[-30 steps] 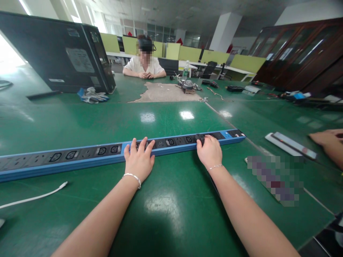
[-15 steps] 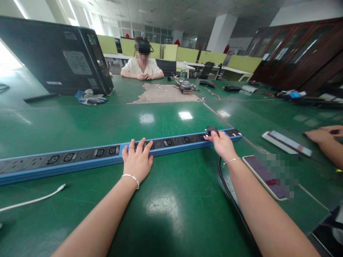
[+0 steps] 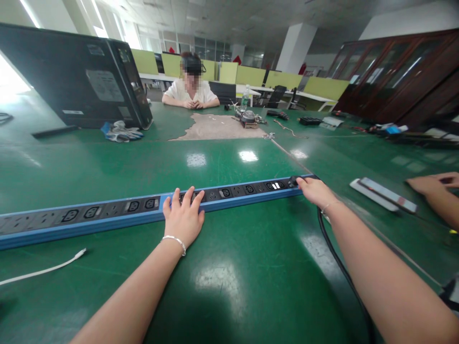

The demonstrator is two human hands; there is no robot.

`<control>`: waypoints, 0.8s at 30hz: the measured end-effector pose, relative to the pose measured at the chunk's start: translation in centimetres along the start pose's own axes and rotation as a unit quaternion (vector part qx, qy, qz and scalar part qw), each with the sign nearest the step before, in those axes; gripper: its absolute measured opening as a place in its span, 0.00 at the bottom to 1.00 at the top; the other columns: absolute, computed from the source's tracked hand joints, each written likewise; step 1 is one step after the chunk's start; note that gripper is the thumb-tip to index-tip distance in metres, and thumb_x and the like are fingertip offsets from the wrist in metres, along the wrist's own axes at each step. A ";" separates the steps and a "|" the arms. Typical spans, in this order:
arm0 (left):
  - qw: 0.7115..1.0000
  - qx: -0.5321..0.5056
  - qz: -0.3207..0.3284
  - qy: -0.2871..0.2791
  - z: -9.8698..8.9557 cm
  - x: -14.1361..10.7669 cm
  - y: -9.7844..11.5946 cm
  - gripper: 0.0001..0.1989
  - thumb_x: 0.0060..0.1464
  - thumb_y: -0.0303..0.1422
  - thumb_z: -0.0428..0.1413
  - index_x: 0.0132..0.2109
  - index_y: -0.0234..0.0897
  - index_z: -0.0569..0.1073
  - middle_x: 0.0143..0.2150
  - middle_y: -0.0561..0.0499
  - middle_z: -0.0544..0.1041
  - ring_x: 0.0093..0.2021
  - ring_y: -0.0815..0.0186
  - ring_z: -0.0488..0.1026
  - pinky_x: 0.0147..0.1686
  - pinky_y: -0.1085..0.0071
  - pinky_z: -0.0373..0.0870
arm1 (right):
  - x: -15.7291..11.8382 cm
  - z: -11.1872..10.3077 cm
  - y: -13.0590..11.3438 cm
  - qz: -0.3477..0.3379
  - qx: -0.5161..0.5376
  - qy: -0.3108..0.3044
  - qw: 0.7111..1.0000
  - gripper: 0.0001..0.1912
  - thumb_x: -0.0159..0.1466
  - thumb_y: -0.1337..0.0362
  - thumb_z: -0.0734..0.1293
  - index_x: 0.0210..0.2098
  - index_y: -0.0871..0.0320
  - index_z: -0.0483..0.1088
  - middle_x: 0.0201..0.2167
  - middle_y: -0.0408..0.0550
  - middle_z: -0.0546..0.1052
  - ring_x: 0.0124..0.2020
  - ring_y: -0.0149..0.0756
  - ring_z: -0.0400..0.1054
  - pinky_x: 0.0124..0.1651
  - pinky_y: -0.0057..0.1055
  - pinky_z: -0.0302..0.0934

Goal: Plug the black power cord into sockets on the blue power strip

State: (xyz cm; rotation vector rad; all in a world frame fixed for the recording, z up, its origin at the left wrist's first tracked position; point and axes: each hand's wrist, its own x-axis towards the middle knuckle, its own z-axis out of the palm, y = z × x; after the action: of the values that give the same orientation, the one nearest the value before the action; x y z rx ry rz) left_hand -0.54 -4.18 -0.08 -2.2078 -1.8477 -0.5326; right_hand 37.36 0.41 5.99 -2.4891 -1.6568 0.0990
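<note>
A long blue power strip (image 3: 124,223) with a row of black sockets lies across the green table. My left hand (image 3: 183,215) rests flat on its middle, fingers spread over the sockets. Near the strip's right end, my right hand (image 3: 313,191) grips a black plug (image 3: 293,181), its front against the socket face; I cannot tell whether it sits in a socket. From the plug a thick black cord (image 3: 335,253) hangs down beneath my right forearm. Two white marks (image 3: 275,186) show on the strip just left of the plug.
A white cable (image 3: 53,269) lies at front left. A black computer case (image 3: 71,79) and gloves (image 3: 122,131) stand farther back. Across the table sits a person (image 3: 191,91). At right are a flat white item (image 3: 373,195) and another person's hands (image 3: 430,186).
My right hand has moved right along the strip with the plug, uncovering the white marks. My forearm now covers where the phone lay. The left hand stays put.
</note>
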 end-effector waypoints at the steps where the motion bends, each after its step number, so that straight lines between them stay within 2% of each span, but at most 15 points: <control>1: 1.000 -0.001 0.000 0.000 0.0 0.0 0.0 0.25 0.54 0.36 0.49 0.60 0.46 0.63 0.63 0.49 0.61 0.63 0.46 0.51 0.58 0.46 0.46 | 0.0 0.0 -0.1 -0.002 -0.014 0.002 1.000 0.24 0.65 0.56 0.51 0.36 0.63 0.73 0.38 0.60 0.77 0.40 0.40 0.71 0.40 0.28 0.59; 5: 1.000 -0.005 -0.002 -0.001 -0.1 0.0 0.0 0.25 0.54 0.36 0.48 0.59 0.46 0.63 0.63 0.49 0.61 0.63 0.46 0.51 0.59 0.46 0.45 | 0.0 0.0 -0.4 0.003 -0.044 0.004 0.999 0.26 0.66 0.55 0.51 0.43 0.67 0.72 0.43 0.62 0.75 0.45 0.41 0.70 0.45 0.29 0.59; 8: 1.000 -0.006 -0.004 -0.003 -0.1 0.0 0.0 0.25 0.54 0.36 0.48 0.59 0.46 0.63 0.63 0.49 0.61 0.64 0.46 0.51 0.59 0.46 0.45 | 0.2 0.0 -0.5 0.013 -0.057 -0.002 0.998 0.26 0.66 0.55 0.51 0.45 0.67 0.71 0.44 0.63 0.75 0.46 0.42 0.69 0.47 0.30 0.59; 11: 1.000 -0.005 -0.004 -0.003 -0.1 0.0 0.1 0.25 0.54 0.36 0.48 0.60 0.46 0.63 0.63 0.49 0.61 0.64 0.46 0.51 0.59 0.46 0.45 | 0.5 0.2 -0.8 0.015 -0.072 -0.014 0.997 0.26 0.66 0.54 0.51 0.44 0.67 0.71 0.44 0.64 0.75 0.46 0.43 0.69 0.48 0.32 0.59; 16: 1.000 -0.010 -0.003 0.000 -0.1 0.0 0.1 0.25 0.54 0.36 0.49 0.59 0.46 0.63 0.63 0.48 0.62 0.64 0.46 0.51 0.59 0.46 0.45 | 0.9 0.7 -0.8 -0.009 -0.104 -0.066 0.992 0.27 0.66 0.55 0.50 0.43 0.70 0.72 0.45 0.68 0.73 0.48 0.48 0.69 0.50 0.38 0.58; 24: 1.000 0.000 0.001 0.004 0.0 -0.1 0.0 0.24 0.54 0.36 0.48 0.60 0.45 0.63 0.63 0.49 0.62 0.63 0.46 0.52 0.59 0.47 0.45 | 2.2 0.1 -1.3 -0.009 -0.155 -0.097 0.983 0.27 0.65 0.52 0.54 0.43 0.70 0.73 0.43 0.66 0.75 0.48 0.45 0.69 0.51 0.36 0.59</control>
State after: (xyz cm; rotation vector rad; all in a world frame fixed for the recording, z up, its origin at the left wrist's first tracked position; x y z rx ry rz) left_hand -0.56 -4.23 -0.10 -2.2045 -1.8411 -0.5413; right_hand 37.03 2.94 6.19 -2.7673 -1.9020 0.0891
